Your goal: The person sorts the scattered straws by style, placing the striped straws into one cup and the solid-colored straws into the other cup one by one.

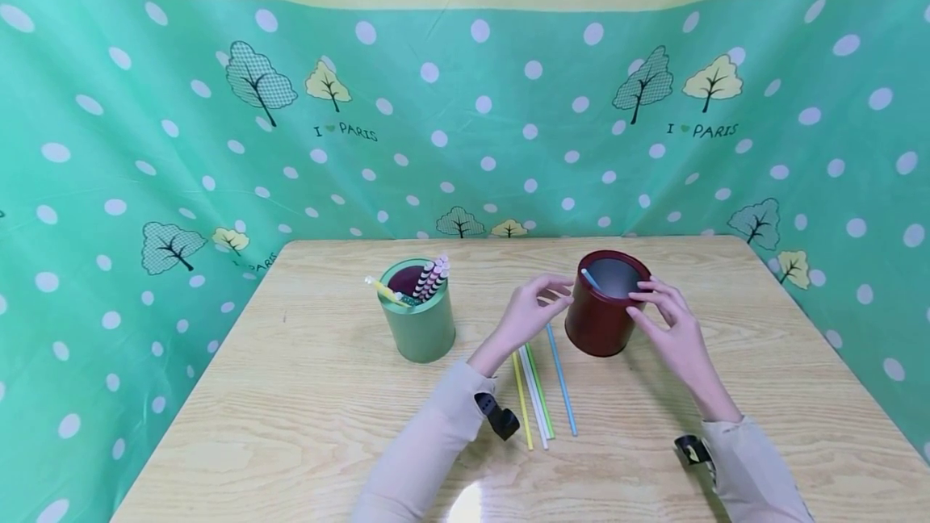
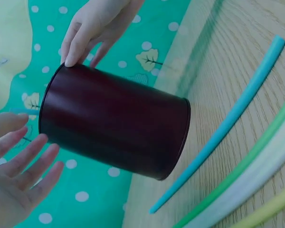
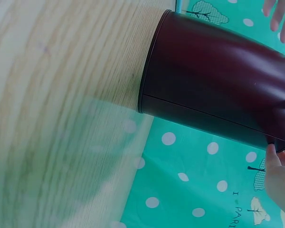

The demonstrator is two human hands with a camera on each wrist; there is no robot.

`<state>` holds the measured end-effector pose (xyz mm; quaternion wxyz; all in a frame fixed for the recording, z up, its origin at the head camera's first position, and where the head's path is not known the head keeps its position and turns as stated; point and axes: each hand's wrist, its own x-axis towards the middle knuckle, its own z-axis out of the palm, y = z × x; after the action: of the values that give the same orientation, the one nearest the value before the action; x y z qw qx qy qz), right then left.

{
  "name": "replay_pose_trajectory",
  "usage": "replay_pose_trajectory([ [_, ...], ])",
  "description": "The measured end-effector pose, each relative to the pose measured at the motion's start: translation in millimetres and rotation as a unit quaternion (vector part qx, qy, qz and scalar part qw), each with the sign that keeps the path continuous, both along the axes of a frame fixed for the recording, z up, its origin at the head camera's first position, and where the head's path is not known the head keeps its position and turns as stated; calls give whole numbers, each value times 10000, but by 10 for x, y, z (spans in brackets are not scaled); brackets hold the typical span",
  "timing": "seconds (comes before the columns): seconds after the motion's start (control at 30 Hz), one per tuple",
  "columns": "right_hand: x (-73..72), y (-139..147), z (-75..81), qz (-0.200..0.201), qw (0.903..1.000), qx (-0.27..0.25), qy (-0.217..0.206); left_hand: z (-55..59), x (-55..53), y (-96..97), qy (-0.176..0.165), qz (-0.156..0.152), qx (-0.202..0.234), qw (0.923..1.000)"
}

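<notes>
a cloth-screened tabletop spot; whether it was in a home or a studio could not be told. a wood-grain table [image 1: 291, 426] stretched beneath the left hand [image 1: 533, 310] and right hand [image 1: 673, 331]; beyond them hung a green cloth [image 1: 407, 47] printed with pale dots [image 1: 479, 30] and trees [image 1: 254, 75].

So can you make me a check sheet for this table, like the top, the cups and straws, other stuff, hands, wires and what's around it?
Surface: pale wooden table, bright shine at the near edge.
Job's things: red cup, upright, one blue straw in it; yellow straw, white straw, green straw and another blue straw lying on the table.
Clutter: green cup on the left, holding striped sticks.
Left hand: close beside the red cup, fingers spread.
Right hand: holds the red cup near its rim.
Cables: nothing seen.
Surroundings: green dotted curtain behind.
</notes>
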<state>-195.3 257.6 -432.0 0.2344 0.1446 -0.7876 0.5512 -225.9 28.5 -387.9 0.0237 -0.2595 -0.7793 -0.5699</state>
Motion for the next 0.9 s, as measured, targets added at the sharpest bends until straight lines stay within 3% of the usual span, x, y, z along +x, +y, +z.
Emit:
replay_pose_trajectory([
  [0.1, -4, -2, 1, -20, 10000, -2, -12, -128, -64, -45, 3, -230, -175, 9996],
  [0.2, 50, -56, 108, -341, 9983, 411, -229, -176, -78, -101, 41, -431, -453, 9980],
  [0.57, 188, -207, 355, -402, 9978, 427, -320, -231, -30, -286, -139, -941, -970, 9907],
  [0.77, 207, -215, 377, -412, 9975, 442, -356, -283, -34, -394, -57, -1195, -1464, 9820],
  [0.9, 208, -201, 368, -353, 9978, 409, -393, -308, -23, -459, -185, -1268, -1709, 9769],
])
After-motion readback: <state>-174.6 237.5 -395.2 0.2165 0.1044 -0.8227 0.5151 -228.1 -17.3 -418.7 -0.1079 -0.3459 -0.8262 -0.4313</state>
